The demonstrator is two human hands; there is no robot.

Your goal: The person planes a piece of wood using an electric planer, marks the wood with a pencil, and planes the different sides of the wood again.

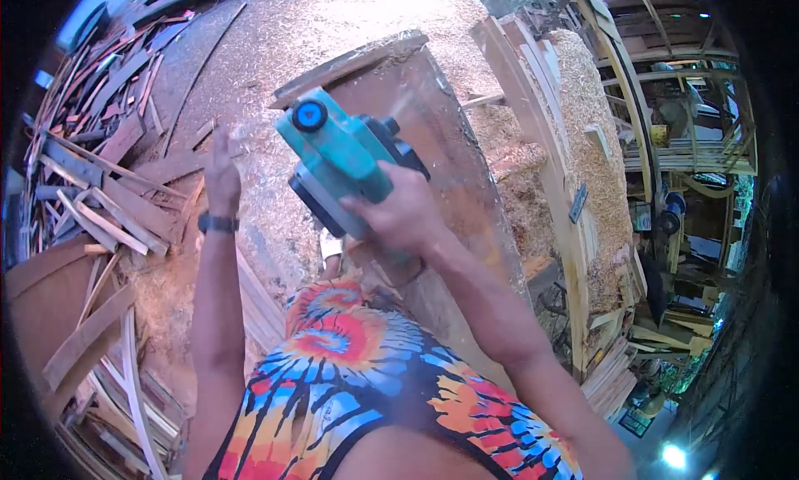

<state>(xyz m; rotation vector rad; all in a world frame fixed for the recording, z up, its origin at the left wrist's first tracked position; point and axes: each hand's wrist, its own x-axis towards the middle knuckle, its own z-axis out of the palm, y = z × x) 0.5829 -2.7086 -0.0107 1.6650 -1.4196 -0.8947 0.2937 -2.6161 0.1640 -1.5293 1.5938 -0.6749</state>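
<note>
1. We look down past a tie-dyed top (349,338) onto a dusty bench (466,180) amid shavings (383,9).
2. In the middle is a teal planer (339,151), above the bench's left side, its blue knob (310,114) on the far side. We cannot tell whether its sole touches wood.
3. Our right hand (409,212) grasps the planer from the near right, wrapped round its body, probably so one arm can carry and steer it.
4. Our left hand (221,176) is empty, fingers extended, well left of the planer; we judge it is kept aside for balance or safety. A dark watch (218,223) circles that wrist.
5. A wooden strip (358,64) crosses the bench's far end, perhaps as a stop.
6. Long planks (533,122) lie to the right, running near to far, and scraps (125,139) are heaped left, apparently to leave the middle for working.
</note>
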